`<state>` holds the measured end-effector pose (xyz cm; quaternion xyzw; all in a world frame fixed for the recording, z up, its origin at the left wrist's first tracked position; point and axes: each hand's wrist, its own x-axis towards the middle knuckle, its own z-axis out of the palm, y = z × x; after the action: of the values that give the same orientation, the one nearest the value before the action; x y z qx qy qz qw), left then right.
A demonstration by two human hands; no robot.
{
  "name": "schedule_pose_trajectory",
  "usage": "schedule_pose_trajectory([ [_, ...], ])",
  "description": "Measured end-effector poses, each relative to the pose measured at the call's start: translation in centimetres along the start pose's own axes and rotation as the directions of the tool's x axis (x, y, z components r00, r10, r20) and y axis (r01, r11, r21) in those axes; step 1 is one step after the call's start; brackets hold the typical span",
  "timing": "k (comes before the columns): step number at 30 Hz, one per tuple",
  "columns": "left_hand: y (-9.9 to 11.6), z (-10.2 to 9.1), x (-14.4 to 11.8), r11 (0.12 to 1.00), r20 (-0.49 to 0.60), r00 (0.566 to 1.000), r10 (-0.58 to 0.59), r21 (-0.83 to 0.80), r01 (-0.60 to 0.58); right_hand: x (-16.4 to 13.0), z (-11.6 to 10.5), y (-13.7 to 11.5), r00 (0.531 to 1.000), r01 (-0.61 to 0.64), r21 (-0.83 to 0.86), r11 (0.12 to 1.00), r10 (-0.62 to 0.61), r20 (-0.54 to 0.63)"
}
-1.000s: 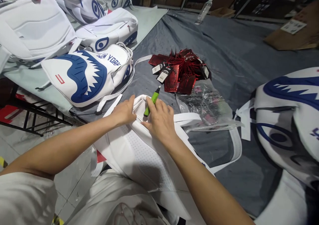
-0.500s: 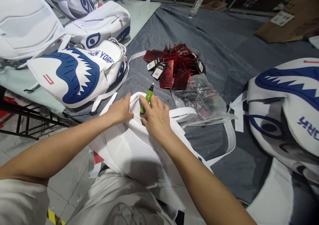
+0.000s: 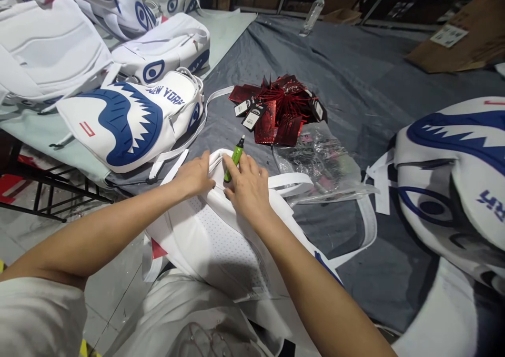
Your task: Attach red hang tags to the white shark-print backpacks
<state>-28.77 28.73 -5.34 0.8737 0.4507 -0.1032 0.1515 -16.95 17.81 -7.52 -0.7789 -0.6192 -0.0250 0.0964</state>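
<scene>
Right hand (image 3: 248, 188) pinches a green plastic marker pen (image 3: 233, 158), tip slanting away and right, while pressing the white perforated backpack (image 3: 213, 236) on the worktop; left hand (image 3: 194, 177) flattens it alongside. Beyond lie red glossy hangtags (image 3: 278, 109).

Bag workshop: piled shark-print backpacks (image 3: 130, 120), red hangtags (image 3: 278, 109).

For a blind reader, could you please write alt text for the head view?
Two hands press on a white backpack: the left hand flat near its top, the right hand gripping a green marker. Beyond lie red hang tags and shark-mouth backpacks on grey cloth.
</scene>
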Motion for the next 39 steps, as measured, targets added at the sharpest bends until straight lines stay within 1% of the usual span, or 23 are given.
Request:
schedule_pose_trajectory([
  [3, 0.0, 0.0, -0.1, 1.000, -0.024, 1.000, 0.010, -0.011, -0.010, -0.1, 0.0, -0.1, 1.000, 0.008, 0.011, 1.000, -0.008, -0.029],
  [5, 0.0, 0.0, -0.2, 0.999, -0.041, 0.999, 0.018, -0.026, -0.020, -0.6, -0.1, 0.0, 0.994, 0.025, 0.020, 0.999, -0.023, -0.108],
  [7, 0.0, -0.1, -0.3, 0.999, -0.041, 0.999, 0.021, -0.034, -0.022, -1.5, -0.5, 0.2, 0.974, 0.061, 0.061, 0.996, -0.046, -0.220],
  [9, 0.1, -0.2, -0.5, 0.999, -0.034, 0.999, 0.025, -0.030, -0.026, -2.7, -1.1, 0.5, 0.943, 0.092, 0.161, 0.983, -0.034, -0.331],
  [10, 0.1, -0.2, -0.5, 0.999, -0.031, 0.999, 0.028, -0.025, -0.029, -3.3, -1.5, 0.7, 0.929, 0.094, 0.245, 0.965, 0.004, -0.371],
  [11, 0.1, -0.2, -0.5, 0.999, -0.028, 0.999, 0.031, -0.022, -0.031, -3.9, -1.9, 0.9, 0.922, 0.092, 0.356, 0.930, 0.056, -0.383],
  [12, 0.1, -0.3, -0.5, 0.999, -0.027, 0.999, 0.033, -0.020, -0.033, -4.4, -2.4, 1.1, 0.927, 0.086, 0.482, 0.872, 0.108, -0.360],
  [13, 0.1, -0.3, -0.5, 0.999, -0.026, 0.999, 0.034, -0.022, -0.034, -4.8, -2.8, 1.3, 0.943, 0.078, 0.605, 0.792, 0.139, -0.303],
  [14, 0.1, -0.2, -0.5, 0.999, -0.025, 0.999, 0.037, -0.024, -0.037, -4.9, -3.2, 1.3, 0.964, 0.064, 0.703, 0.709, 0.138, -0.226],
  [15, 0.0, -0.2, -0.5, 0.999, -0.026, 0.999, 0.040, -0.026, -0.041, -5.0, -3.4, 1.3, 0.981, 0.039, 0.764, 0.644, 0.119, -0.151],
  [16, 0.0, -0.2, -0.5, 0.999, -0.025, 0.999, 0.042, -0.025, -0.043, -4.9, -3.6, 1.2, 0.991, 0.007, 0.790, 0.613, 0.101, -0.086],
  [17, -0.1, -0.2, -0.5, 0.999, -0.023, 0.999, 0.042, -0.022, -0.042, -4.7, -3.7, 1.0, 0.995, -0.029, 0.787, 0.617, 0.095, -0.038],
  [18, -0.1, -0.1, -0.5, 0.999, -0.020, 0.999, 0.040, -0.018, -0.040, -4.4, -3.7, 0.8, 0.994, -0.067, 0.765, 0.641, 0.108, -0.004],
  [19, -0.1, -0.1, -0.5, 0.999, -0.017, 0.999, 0.038, -0.012, -0.038, -4.2, -3.7, 0.6, 0.992, -0.102, 0.738, 0.667, 0.127, 0.023],
  [21, -0.1, -0.2, -0.5, 0.999, -0.012, 0.999, 0.035, -0.003, -0.035, -3.7, -3.4, 0.2, 0.987, -0.155, 0.707, 0.690, 0.141, 0.079],
  [24, 0.0, -0.2, -0.5, 0.999, -0.008, 0.999, 0.038, -0.001, -0.038, -3.1, -3.0, 0.0, 0.977, -0.203, 0.665, 0.718, 0.109, 0.181],
  [27, -0.1, -0.1, -0.5, 0.999, -0.012, 0.999, 0.040, -0.010, -0.040, -2.8, -3.1, 0.2, 0.958, -0.238, 0.566, 0.789, 0.095, 0.270],
  [29, -0.1, 0.0, -0.5, 0.999, -0.017, 0.999, 0.047, -0.020, -0.047, -2.8, -3.3, 0.3, 0.953, -0.225, 0.492, 0.841, 0.084, 0.292],
  [32, -0.1, -0.1, -0.6, 0.998, -0.018, 0.998, 0.060, -0.025, -0.061, -2.9, -3.5, 0.2, 0.953, -0.193, 0.378, 0.905, 0.082, 0.291],
  [34, -0.1, -0.2, -0.7, 0.998, -0.016, 0.998, 0.057, -0.017, -0.057, -3.1, -3.4, 0.0, 0.955, -0.184, 0.368, 0.912, 0.077, 0.288],
  [37, 0.0, -0.3, -0.7, 0.999, -0.011, 0.999, 0.041, -0.015, -0.041, -3.3, -3.0, -0.2, 0.964, -0.164, 0.435, 0.885, 0.049, 0.263],
  [39, -0.1, -0.3, -0.7, 0.999, -0.014, 0.999, 0.046, -0.021, -0.046, -3.3, -2.9, -0.4, 0.965, -0.153, 0.415, 0.897, 0.046, 0.256],
])
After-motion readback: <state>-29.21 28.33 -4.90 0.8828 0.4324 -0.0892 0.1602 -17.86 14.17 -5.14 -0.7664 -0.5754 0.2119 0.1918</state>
